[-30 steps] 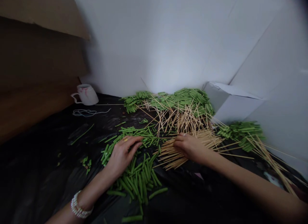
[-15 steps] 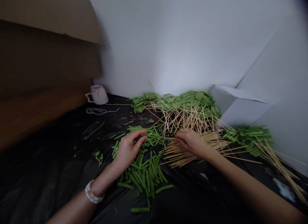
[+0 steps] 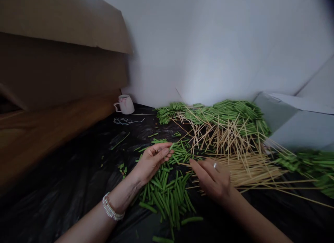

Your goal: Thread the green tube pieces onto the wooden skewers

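My left hand, with a beaded bracelet at the wrist, pinches a short piece of green bean between thumb and fingers. Facing it, my right hand is closed on a thin wooden skewer, whose end points left toward the bean. A small gap separates the two. Below and behind my left hand lies a loose heap of cut green beans. Beside my right hand is a pile of bare skewers, partly covered by the hand.
Skewers threaded with beans are heaped against the pale wall, with another bundle at right. A white box stands behind them. A mug and string sit back left, near a large cardboard box. Black plastic sheeting covers the surface.
My left hand now has a bean piece in its fingers. My right hand has turned and come lower, holding the skewer toward it. The view has shifted left.
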The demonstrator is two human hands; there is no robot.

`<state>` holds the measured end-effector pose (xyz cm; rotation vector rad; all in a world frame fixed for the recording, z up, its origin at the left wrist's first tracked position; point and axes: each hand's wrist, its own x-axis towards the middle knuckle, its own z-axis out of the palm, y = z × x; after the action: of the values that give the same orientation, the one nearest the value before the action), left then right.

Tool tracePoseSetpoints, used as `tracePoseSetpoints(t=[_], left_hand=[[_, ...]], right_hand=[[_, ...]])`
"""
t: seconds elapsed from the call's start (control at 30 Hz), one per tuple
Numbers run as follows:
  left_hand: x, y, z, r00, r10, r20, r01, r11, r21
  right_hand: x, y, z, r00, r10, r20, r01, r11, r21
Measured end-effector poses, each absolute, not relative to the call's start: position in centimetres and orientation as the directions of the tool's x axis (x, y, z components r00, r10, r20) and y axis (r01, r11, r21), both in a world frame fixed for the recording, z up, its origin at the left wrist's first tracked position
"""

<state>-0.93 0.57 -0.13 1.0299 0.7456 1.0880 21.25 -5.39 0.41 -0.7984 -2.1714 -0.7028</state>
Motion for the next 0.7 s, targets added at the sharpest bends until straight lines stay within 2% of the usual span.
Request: tracePoseSetpoints(t=[0.07, 0.13, 0.2, 0.27, 0.3, 0.33, 0.43, 0.5, 0.6, 0.7], left_hand=[[-1.0, 0.4, 0.0, 0.370, 0.925, -0.086, -0.449, 0.259, 0.855], [-0.9, 0.2, 0.1, 0.409, 0.904, -0.126, -0.503, 0.339, 0.795], [-0.8, 0.1, 0.2, 0.432, 0.890, -0.146, -0.520, 0.378, 0.766], [-0.7, 0.0, 0.3, 0.442, 0.884, -0.153, -0.517, 0.391, 0.761], [-0.6, -0.1, 0.2, 0.442, 0.884, -0.154, -0.514, 0.390, 0.764], [-0.6, 0.0, 0.2, 0.440, 0.885, -0.153, -0.512, 0.387, 0.767], [-0.6, 0.1, 0.0, 0.431, 0.889, -0.156, -0.507, 0.382, 0.773], [-0.7, 0.3, -0.2, 0.427, 0.891, -0.156, -0.503, 0.377, 0.778], [-0.7, 0.5, -0.3, 0.427, 0.892, -0.146, -0.493, 0.365, 0.789], [-0.7, 0.4, -0.2, 0.426, 0.893, -0.147, -0.475, 0.359, 0.803]], right_hand=[[20.6, -5.7, 0.6, -0.578, 0.268, 0.771, 0.678, 0.684, 0.270], [20.0, -5.7, 1.0, -0.593, 0.248, 0.766, 0.632, 0.733, 0.251], [19.7, -5.6, 1.6, -0.549, 0.258, 0.795, 0.578, 0.804, 0.139], [19.8, -5.6, 2.5, -0.409, 0.271, 0.871, 0.542, 0.840, -0.007], [19.9, -5.6, 3.0, -0.337, 0.268, 0.903, 0.552, 0.833, -0.041], [20.2, -5.7, 3.4, -0.308, 0.259, 0.915, 0.587, 0.809, -0.031], [20.9, -5.9, 4.1, -0.436, 0.196, 0.879, 0.743, 0.630, 0.228], [21.2, -5.7, 3.4, -0.515, 0.281, 0.810, 0.796, 0.508, 0.329], [21.4, -5.4, 1.5, -0.541, 0.441, 0.716, 0.817, 0.479, 0.322], [21.2, -5.3, -0.1, -0.512, 0.490, 0.706, 0.839, 0.462, 0.288]])
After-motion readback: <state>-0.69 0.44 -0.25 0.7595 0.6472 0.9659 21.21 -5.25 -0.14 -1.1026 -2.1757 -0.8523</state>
